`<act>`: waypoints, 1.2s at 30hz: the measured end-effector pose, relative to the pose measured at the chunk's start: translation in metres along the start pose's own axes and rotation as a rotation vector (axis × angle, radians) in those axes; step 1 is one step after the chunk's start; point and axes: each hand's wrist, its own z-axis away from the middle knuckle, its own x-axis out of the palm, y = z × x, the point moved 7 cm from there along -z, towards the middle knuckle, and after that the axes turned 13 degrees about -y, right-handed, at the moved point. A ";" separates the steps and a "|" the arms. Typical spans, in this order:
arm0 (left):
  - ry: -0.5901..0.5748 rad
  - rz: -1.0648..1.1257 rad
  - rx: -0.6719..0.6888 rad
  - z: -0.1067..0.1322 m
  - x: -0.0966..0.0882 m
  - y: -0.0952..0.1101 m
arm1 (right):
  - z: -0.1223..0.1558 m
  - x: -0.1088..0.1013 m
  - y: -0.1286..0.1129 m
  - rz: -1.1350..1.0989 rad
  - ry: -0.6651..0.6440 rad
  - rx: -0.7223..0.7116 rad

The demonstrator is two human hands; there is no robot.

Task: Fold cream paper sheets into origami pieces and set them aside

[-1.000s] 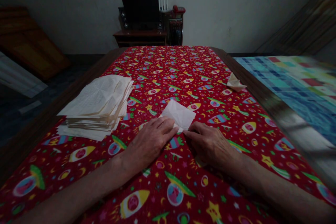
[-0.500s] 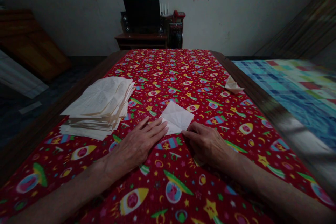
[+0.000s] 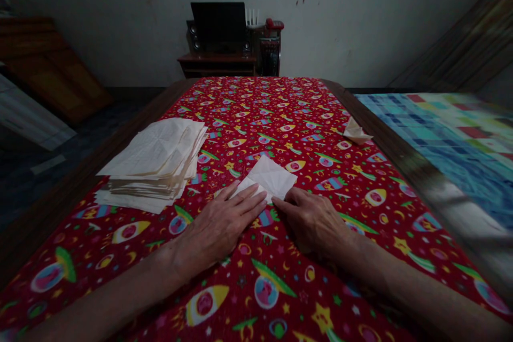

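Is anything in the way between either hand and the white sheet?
Nothing visible: the left hand lies partly on the sheet, and the right hand is at its near edge. The stack sits off to the left.

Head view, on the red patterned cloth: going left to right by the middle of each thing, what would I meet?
Stack of papers → left hand → creased white sheet → right hand → small folded paper.

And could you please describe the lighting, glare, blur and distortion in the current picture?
Head view: dim overall, though creased white paper stands out; pale glare on table edge at right; wooden cabinet slanted, probably lens distortion; checked cover blurred.
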 end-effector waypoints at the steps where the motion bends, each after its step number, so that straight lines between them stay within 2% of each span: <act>1: 0.003 0.001 -0.009 0.002 0.000 -0.002 | 0.000 0.000 0.000 -0.005 0.004 -0.004; 13: 0.025 0.000 -0.045 0.025 -0.002 -0.014 | 0.001 -0.001 0.005 -0.033 0.028 -0.007; 22: 0.162 0.029 0.025 0.023 -0.014 -0.007 | 0.002 -0.009 0.005 -0.072 0.107 -0.032; 27: 0.176 0.071 0.018 0.021 -0.016 -0.009 | -0.001 -0.021 0.043 -0.104 0.237 0.168; 29: 0.168 0.069 0.020 0.022 -0.016 -0.008 | -0.005 -0.025 0.058 -0.148 0.280 0.203; 32: 0.151 0.041 0.022 0.021 -0.016 -0.008 | -0.019 -0.022 0.069 -0.263 0.240 0.180; 36: 0.143 0.012 0.011 0.019 -0.017 -0.010 | -0.030 -0.015 0.079 -0.447 0.161 0.260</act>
